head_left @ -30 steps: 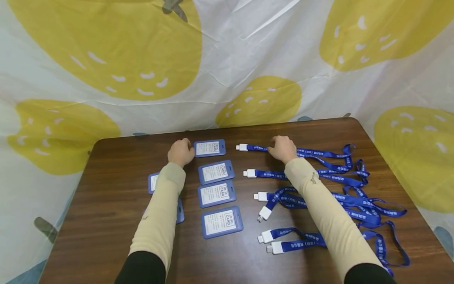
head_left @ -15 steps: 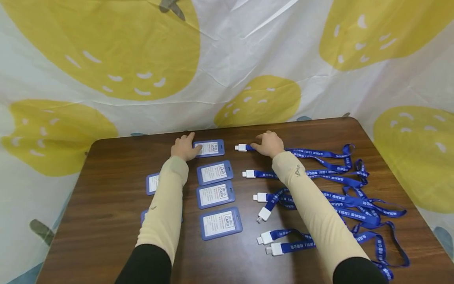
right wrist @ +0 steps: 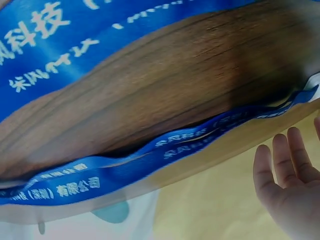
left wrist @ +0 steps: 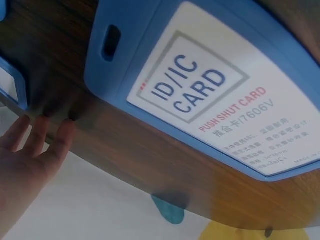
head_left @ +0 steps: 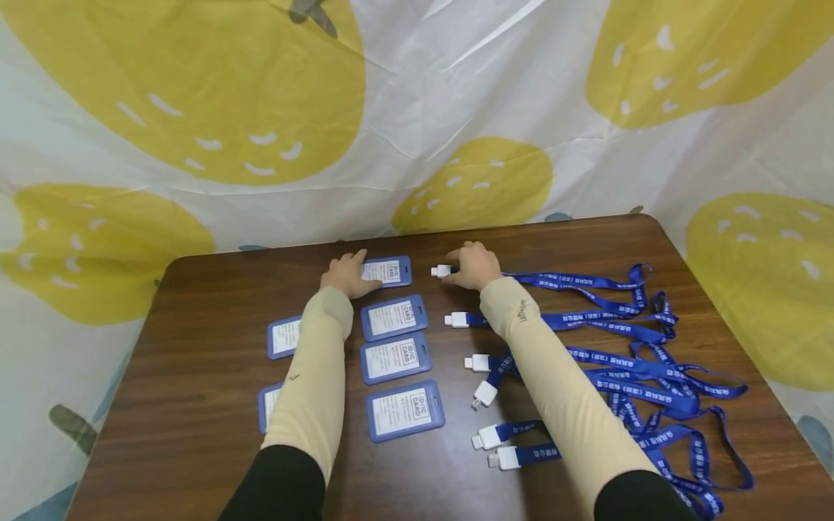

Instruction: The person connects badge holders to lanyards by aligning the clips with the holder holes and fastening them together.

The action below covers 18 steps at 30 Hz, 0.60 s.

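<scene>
My left hand (head_left: 348, 275) lies over the left end of the farthest blue card holder (head_left: 392, 271), hiding part of it. Its fingers are spread in the left wrist view, near the corner of a card holder (left wrist: 11, 82). Across the gap, my right hand (head_left: 476, 265) hovers over or touches the farthest blue lanyard (head_left: 567, 279); contact cannot be told. Thumb and fingers stand either side of the lanyard's white clip (head_left: 440, 270). Straight fingers (right wrist: 285, 160) show beyond the lanyard strap (right wrist: 185, 145) in the right wrist view.
Below the farthest card holder, more card holders (head_left: 394, 318) form a column. Two others (head_left: 283, 338) lie farther left, partly behind the left sleeve. Several lanyards (head_left: 641, 391) spread over the right of the brown table (head_left: 195, 347), under the right forearm. A patterned curtain (head_left: 391, 108) hangs behind.
My left hand has moved right onto the far card holder, its fingers spreading. My right hand has slid left along the far lanyard to its white clip. Card holders and lanyards stay put.
</scene>
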Available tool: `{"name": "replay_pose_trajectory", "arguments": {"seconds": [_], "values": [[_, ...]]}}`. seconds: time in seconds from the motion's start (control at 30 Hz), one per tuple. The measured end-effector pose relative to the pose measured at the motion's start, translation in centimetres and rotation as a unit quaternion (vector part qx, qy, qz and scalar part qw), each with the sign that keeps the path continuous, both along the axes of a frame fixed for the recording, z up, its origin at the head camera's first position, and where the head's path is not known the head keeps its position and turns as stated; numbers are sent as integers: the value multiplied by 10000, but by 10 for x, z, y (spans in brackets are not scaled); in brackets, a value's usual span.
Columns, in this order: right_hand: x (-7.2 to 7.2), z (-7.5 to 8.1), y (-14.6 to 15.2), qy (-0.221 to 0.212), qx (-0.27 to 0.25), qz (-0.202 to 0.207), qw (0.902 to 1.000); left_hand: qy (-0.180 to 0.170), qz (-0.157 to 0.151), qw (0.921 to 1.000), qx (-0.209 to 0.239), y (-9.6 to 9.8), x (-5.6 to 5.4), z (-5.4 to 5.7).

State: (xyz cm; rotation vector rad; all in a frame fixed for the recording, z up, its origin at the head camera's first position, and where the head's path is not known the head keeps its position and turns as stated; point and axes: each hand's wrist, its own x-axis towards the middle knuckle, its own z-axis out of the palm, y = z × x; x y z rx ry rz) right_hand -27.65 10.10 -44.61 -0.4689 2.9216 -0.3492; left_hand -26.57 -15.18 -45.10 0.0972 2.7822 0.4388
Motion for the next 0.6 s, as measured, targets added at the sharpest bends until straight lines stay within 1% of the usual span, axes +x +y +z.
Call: {"name": "replay_pose_trajectory", "arguments": {"seconds": [0.17, 0.33, 0.47, 0.6], "values": [[0, -4, -12, 163, 139, 163, 9996, -75, -60, 9997, -212, 2, 1, 0], [-1, -8, -18, 282, 202, 125, 9993, 88, -143, 9990, -423, 2, 2, -4], [0, -9, -20, 261, 209, 87, 9994, 210, -86, 9990, -384, 0, 1, -6], [2, -8, -22, 229, 234, 86, 9994, 334, -37, 9993, -172, -3, -1, -9]]}}
